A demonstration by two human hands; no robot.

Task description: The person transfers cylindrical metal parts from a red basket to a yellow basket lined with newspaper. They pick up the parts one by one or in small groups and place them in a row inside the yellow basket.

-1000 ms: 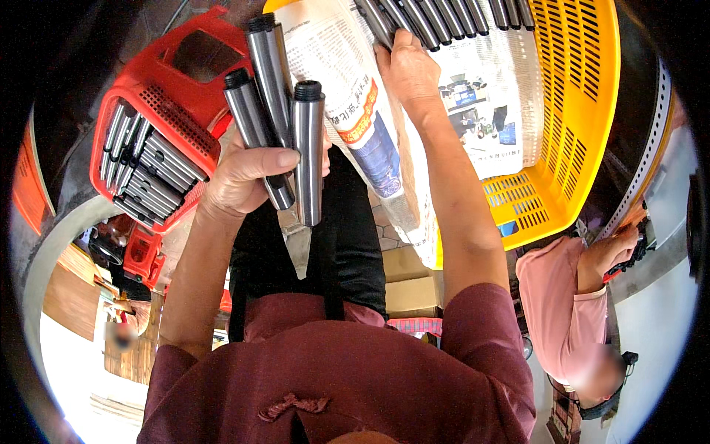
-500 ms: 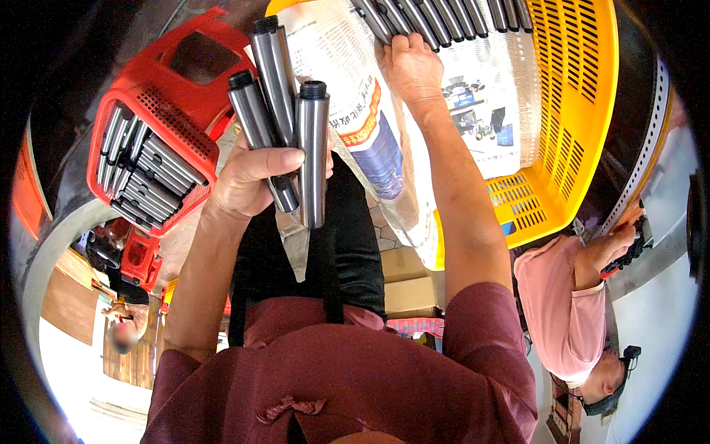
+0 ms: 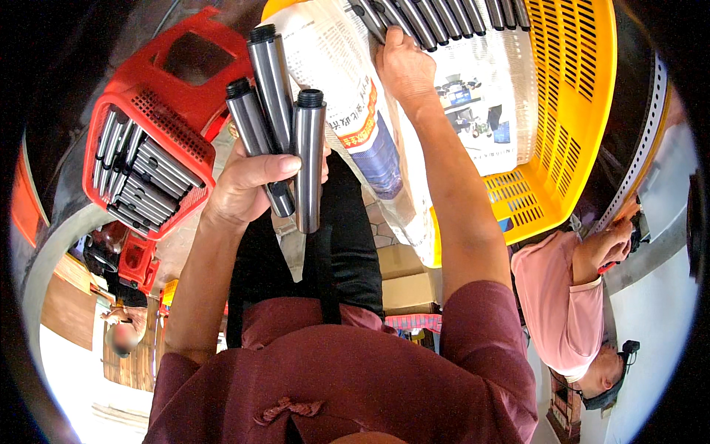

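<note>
Three steel tubes (image 3: 308, 155) with black threaded ends are clasped in my left hand (image 3: 248, 181), its thumb across them and their threaded ends pointing up and away. My right hand (image 3: 407, 72) reaches into a yellow plastic basket (image 3: 574, 111) lined with newspaper (image 3: 473, 144). Its curled fingers close on the near end of a steel tube (image 3: 370, 21), the one at the left of a side-by-side row. More tubes (image 3: 451, 18) of that row run on to the right, cut off by the top of the picture. My right fingertips are partly hidden.
On the left, a red plastic basket (image 3: 151, 118) holds many stacked tubes (image 3: 144, 177). Cardboard boxes (image 3: 407, 281) lie below the yellow basket. A co-worker in a pink shirt (image 3: 555, 296) is at the right, and another person (image 3: 129, 329) is far off at the left.
My right hand has shifted slightly left along the row of tubes, its grip now around the leftmost part. The three tubes in my left hand have tilted and dropped slightly.
</note>
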